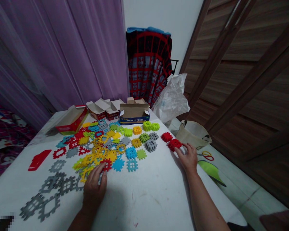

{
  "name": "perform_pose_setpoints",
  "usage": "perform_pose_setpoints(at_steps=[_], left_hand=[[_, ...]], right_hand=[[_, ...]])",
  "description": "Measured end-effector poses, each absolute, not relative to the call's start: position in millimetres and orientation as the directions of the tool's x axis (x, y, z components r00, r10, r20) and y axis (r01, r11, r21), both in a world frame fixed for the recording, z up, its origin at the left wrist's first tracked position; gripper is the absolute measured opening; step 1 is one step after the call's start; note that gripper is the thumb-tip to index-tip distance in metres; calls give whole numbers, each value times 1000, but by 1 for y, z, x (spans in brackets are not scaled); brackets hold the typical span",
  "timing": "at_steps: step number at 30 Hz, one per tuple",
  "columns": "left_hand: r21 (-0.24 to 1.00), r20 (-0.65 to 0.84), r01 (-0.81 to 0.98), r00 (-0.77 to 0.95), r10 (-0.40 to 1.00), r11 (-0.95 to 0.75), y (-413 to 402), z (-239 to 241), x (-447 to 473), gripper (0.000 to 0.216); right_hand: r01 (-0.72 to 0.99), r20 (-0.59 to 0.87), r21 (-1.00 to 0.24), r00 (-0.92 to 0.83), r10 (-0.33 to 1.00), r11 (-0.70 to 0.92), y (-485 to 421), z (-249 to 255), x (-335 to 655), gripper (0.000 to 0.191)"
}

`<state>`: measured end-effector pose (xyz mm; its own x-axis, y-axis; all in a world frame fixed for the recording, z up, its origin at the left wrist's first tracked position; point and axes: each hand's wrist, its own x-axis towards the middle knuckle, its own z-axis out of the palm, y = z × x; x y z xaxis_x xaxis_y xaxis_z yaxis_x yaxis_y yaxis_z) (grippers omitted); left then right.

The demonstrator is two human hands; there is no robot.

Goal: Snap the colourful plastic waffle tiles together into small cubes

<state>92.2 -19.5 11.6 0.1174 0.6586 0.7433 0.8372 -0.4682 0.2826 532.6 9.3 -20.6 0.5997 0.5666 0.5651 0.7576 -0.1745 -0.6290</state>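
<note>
Before open boxes (134,112) (insides hidden), left hand (94,187) clamps grey tile (100,177); right hand (188,157), spread, touches red stack (174,144).

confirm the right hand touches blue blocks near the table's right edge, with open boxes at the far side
Wrong colour: the head view shows the right hand touching red blocks, not blue. The edge of the table and the open boxes are as said.

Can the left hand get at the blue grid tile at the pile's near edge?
Probably yes. The left hand rests by the pile, and the blue tile lies flat to its right, uncovered, with only bare table between.
</note>
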Motion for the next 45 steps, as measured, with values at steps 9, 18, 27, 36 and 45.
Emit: perform_pose_setpoints(at_steps=[9,18,27,36,45], left_hand=[[280,742,840,118,660,-465,-19,11,92,29],[323,734,820,98,672,-473,-18,10,91,31],[419,720,814,-27,694,-403,-15,2,87,27],[338,572,909,6,820,-242,-22,3,79,29],[290,493,941,11,870,-176,-13,1,83,43]], right_hand=[[767,573,-619,587,572,-168,10,-20,531,60],[778,571,-609,564,596,-153,10,-20,533,62],[761,632,-645,581,512,-69,3,-16,532,55],[818,746,-575,525,410,-2,-8,-7,517,36],[888,813,-443,342,472,120,-8,5,481,30]])
